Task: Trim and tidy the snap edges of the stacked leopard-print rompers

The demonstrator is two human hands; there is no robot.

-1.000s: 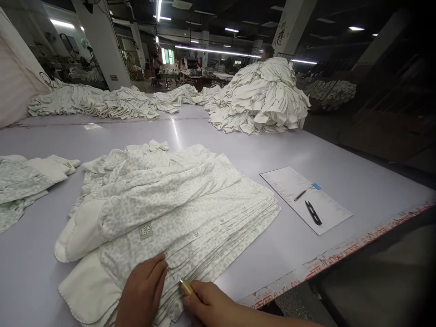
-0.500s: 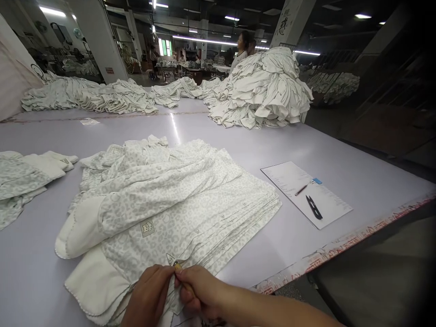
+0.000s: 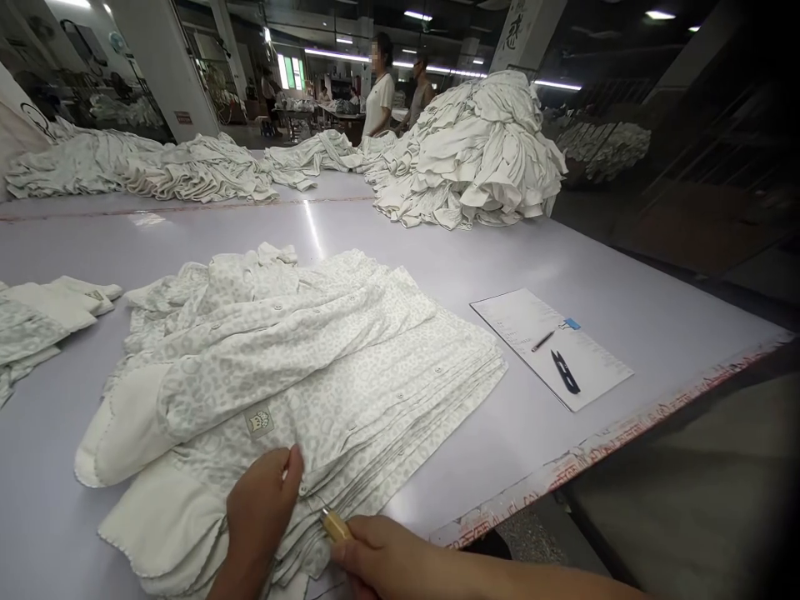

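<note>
The pale bench point(image 3: 631, 337) carries everything. At its far right corner rises a heap of garments point(image 3: 487, 158), and a long row of garments point(image 3: 181, 167) runs toward its far edge; whether these are finished or waiting cannot be told. The stack of printed garments point(image 3: 350, 350), the thing being worked on, lies by the near edge, front edges layered in a fan. A smaller pile point(image 3: 37, 321) lies toward the left side, apart from it and out of the person's reach of work. The clipboard point(image 3: 512, 321) lies near the right-hand edge.

The left hand point(image 3: 266, 500) is curled over the stack; whether it pinches cloth cannot be told. The right hand point(image 3: 381, 554) grips a wooden-handled tool point(image 3: 336, 525), its metal tip at the layered edges. Black snips point(image 3: 566, 373) and a pencil point(image 3: 542, 341) rest unused on the clipboard. Round fasteners point(image 3: 400, 396) dot the layers; the work seems midway, with the count of layers left unclear.
</note>
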